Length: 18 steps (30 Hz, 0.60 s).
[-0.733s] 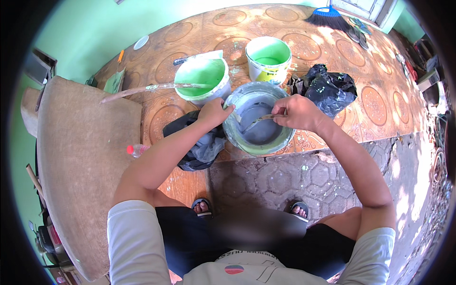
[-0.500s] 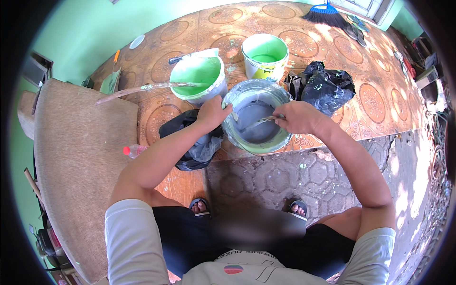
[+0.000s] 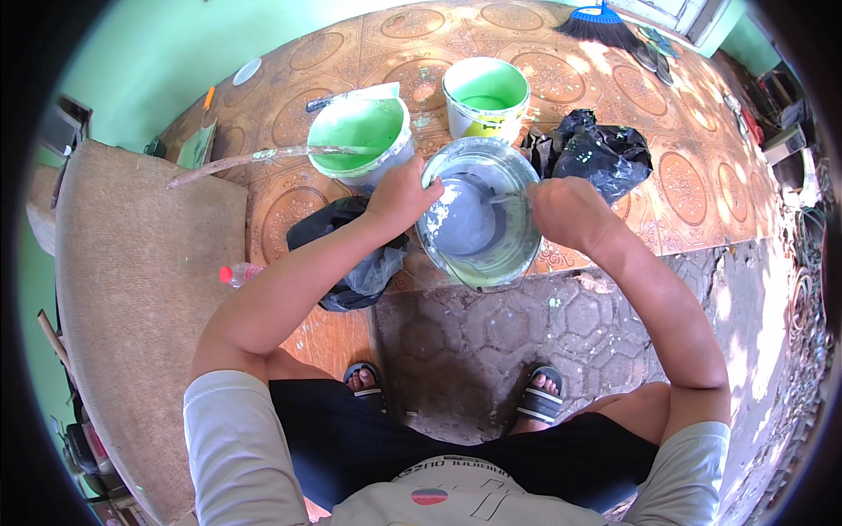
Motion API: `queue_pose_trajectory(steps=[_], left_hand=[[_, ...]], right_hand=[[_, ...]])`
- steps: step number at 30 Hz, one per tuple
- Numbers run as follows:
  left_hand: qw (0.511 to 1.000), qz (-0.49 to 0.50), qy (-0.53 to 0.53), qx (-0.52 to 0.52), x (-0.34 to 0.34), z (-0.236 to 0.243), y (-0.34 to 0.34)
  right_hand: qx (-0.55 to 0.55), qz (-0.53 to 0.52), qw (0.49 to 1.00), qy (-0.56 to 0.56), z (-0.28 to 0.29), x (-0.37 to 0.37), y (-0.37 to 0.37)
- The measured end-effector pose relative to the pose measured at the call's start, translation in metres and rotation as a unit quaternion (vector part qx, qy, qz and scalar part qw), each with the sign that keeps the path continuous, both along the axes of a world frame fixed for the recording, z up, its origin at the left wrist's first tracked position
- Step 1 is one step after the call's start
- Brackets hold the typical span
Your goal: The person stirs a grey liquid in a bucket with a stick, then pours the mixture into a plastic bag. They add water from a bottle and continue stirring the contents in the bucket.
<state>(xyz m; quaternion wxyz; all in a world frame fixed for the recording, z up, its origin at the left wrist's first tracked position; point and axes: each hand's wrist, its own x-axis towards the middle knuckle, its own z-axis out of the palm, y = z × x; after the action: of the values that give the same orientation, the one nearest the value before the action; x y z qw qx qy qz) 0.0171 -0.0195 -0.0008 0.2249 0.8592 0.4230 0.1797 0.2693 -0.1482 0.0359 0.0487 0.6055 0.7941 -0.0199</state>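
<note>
A metal basin [image 3: 517, 254] of grey paste stands on the tiled floor in front of my feet. My left hand [image 3: 399, 195] grips its left rim. My right hand [image 3: 566, 209] holds a small metal tool [image 3: 507, 198] whose tip reaches into the grey paste [image 3: 465, 223]. Behind the basin stand two buckets with green paint, one on the left [image 3: 360, 131] with a long stick [image 3: 237, 162] lying across it, one on the right [image 3: 485, 95].
A black plastic bag [image 3: 596, 153] lies right of the basin, another black bag [image 3: 338, 254] left of it. A small bottle with a red cap [image 3: 239, 273] lies beside a brown mat [image 3: 132, 289]. A blue broom [image 3: 601, 22] rests at the far edge.
My right hand and the tool have moved a little inside the basin, stirring the grey paste. My left hand stays on the rim.
</note>
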Motion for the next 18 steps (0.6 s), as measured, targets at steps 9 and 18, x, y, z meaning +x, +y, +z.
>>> queue_pose_trajectory(steps=[9,18], left_hand=[[1.0,-0.002,0.025,0.002,0.0026,0.0046,-0.0029],[1.0,0.003,0.03,-0.002,0.0028,0.0033,-0.0005]], right_hand=[[0.015,0.013,1.0,0.01,-0.0043,-0.0058,-0.0089],[0.012,0.023,1.0,0.012,-0.0046,-0.0041,-0.0096]])
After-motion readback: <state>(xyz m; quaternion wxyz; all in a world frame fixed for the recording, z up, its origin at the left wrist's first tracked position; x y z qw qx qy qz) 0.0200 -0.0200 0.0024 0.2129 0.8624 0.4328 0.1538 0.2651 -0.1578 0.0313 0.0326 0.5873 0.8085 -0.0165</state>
